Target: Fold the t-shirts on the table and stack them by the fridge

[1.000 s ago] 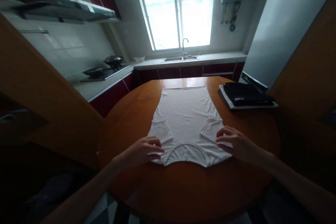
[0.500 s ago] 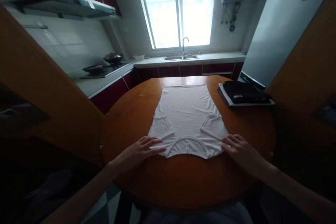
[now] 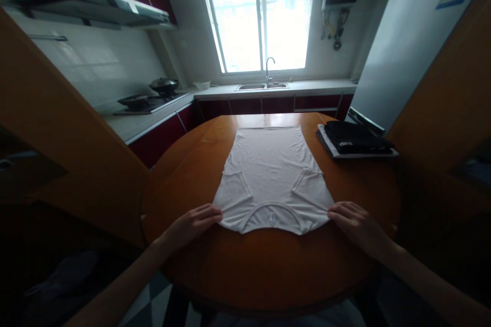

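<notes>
A white T-shirt [image 3: 270,163] lies spread on the round wooden table [image 3: 264,271], its neckline towards me and its hem at the far side. Both short sleeves are folded inward over the body. My left hand [image 3: 199,219] pinches the shirt's left shoulder edge between thumb and fingers. At the opposite shoulder edge, my right hand [image 3: 351,219] is closed on the cloth in the same way. A small tag shows inside the collar.
Folded dark and white clothes [image 3: 355,139] are stacked at the table's far right. Beyond the table are a sink [image 3: 263,86], a stove with a lidded pan [image 3: 163,85] at left, and a fridge [image 3: 406,46] at right.
My left hand has drawn outward to the left, from lying on the shirt with fingers apart to pinching its shoulder edge. My right hand has shifted slightly outward and closed on the other edge.
</notes>
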The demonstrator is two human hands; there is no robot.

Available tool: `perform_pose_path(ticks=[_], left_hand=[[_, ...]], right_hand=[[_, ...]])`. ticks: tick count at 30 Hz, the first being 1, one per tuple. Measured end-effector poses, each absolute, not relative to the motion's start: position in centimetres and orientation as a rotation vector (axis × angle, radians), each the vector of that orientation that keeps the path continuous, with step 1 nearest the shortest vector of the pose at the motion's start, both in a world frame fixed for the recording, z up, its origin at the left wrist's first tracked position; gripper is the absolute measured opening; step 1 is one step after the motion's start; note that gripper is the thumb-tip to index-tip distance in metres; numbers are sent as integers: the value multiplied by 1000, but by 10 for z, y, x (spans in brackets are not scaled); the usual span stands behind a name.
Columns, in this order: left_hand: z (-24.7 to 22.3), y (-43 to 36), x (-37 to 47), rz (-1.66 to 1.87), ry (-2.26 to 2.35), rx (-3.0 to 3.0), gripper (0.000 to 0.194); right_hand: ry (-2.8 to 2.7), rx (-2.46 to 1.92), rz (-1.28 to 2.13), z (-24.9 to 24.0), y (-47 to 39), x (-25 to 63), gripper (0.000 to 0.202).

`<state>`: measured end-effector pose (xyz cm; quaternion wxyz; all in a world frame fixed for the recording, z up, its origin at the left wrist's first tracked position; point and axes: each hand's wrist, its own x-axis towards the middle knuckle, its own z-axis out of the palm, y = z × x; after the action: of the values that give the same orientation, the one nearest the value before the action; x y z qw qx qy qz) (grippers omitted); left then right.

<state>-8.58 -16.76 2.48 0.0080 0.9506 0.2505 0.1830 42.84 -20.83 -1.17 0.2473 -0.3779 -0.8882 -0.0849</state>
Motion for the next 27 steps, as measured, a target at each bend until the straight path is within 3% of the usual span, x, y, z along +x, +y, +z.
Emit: perform_pose_path(ticks=[8, 17, 20, 27], left_hand=[[37, -181, -85, 499, 719, 2811, 34], [83, -202, -81, 444, 945, 2394, 22], [89, -177, -80, 670, 1175, 2276, 26], [77, -77, -61, 918, 1317, 1908, 48]], right_hand=[[-2495, -1007, -29, 0, -210, 436, 24], [-2307, -1141, 575, 56, -224, 438, 17], [-2060, -1248, 610, 68, -194, 435, 13], [-1803, -1310, 794, 62, -68, 425, 27]])
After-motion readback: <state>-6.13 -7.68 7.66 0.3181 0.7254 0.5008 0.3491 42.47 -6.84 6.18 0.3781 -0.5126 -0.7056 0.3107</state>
